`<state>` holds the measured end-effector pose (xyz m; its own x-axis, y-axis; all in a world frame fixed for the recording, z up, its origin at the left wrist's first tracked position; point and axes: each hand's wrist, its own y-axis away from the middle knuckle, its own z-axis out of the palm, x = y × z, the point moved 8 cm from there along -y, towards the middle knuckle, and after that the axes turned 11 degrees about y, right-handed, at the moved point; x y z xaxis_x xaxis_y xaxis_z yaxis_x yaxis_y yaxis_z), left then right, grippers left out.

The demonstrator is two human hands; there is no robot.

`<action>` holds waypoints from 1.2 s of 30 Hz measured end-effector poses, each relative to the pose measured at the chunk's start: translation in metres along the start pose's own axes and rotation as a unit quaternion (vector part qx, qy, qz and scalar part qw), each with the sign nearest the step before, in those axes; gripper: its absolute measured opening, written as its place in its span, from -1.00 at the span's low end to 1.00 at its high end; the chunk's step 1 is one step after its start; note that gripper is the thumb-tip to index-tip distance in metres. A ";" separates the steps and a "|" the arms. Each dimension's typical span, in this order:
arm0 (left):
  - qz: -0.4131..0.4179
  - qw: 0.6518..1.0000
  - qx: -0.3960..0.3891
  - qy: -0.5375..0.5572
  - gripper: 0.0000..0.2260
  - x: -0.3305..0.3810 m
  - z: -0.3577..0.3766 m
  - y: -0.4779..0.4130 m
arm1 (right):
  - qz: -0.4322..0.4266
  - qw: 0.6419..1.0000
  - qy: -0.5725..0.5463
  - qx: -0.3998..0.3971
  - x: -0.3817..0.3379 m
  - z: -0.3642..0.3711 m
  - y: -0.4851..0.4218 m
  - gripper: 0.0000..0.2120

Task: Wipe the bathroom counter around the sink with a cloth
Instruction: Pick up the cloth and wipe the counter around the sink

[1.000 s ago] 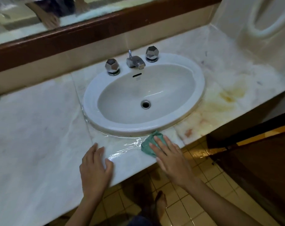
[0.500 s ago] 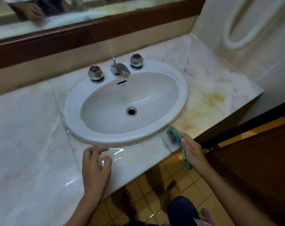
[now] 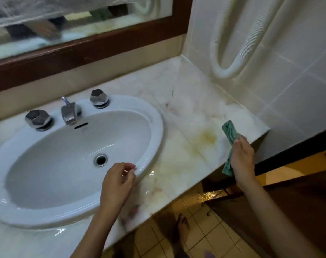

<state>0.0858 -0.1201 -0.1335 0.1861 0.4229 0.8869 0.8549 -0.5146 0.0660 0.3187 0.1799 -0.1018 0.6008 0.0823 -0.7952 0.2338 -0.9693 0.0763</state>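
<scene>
The cloth (image 3: 229, 134) is green and bunched into a narrow strip, gripped near its middle by the right hand (image 3: 241, 157). One end sticks up and away past the fingers, over the counter's front right edge; the other end hangs down below the heel of the hand, off the edge and in front of the dark space under the counter. Whether the upper end touches the stone cannot be told. The fist is closed around the strip, thumb side up.

Just left of that grip the counter (image 3: 188, 151) is pale marble with a yellow stain (image 3: 207, 136) — the stain lies between the cloth and the sink. Further from the grip, toward the wall, the stone carries faint pink marks and a small dark fleck. Nearer the front edge, left of the grip, the surface shines wet.

The left hand (image 3: 117, 183) is well apart from the cloth, over the sink's (image 3: 154, 116) front right rim. It holds nothing; the fingers are curled loosely, tips close to the thumb, and somewhat blurred.

Beyond it, the basin shows a metal drain (image 3: 101, 159), a chrome spout (image 3: 69, 113) and two faceted knobs (image 3: 38, 119) at the back rim. Behind these runs a brown-framed mirror (image 3: 83, 19). On the tiled wall right of the grip hangs a white ribbed hose (image 3: 238, 58) — looped in a U. Below the counter lie yellow floor tiles (image 3: 210, 239) and a bare foot (image 3: 182, 228).
</scene>
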 end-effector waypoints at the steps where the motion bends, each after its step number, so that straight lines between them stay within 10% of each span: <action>1: -0.021 0.999 0.020 -0.023 -0.82 -0.005 0.006 -0.003 | -0.002 0.999 0.043 0.018 0.005 0.000 -0.023 -0.73; 8: -0.056 0.971 0.067 -0.225 -0.78 -0.011 0.019 -0.009 | -0.098 0.888 0.439 -0.089 0.017 0.088 -0.118 -0.52; 17: -0.068 0.959 0.064 -0.266 -0.68 -0.013 0.021 -0.011 | -0.299 0.824 0.426 -0.224 -0.030 0.162 0.002 -0.43; 36: -0.082 0.957 0.057 -0.273 -0.68 -0.019 0.020 -0.009 | -0.179 0.853 0.462 -0.163 -0.045 0.181 -0.156 -0.50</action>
<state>0.0840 -0.1090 -0.1602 0.2434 0.8337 0.4957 0.9360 -0.3360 0.1054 0.1170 0.2860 -0.1872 0.7575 0.6528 -0.0008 0.6383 -0.7403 0.2110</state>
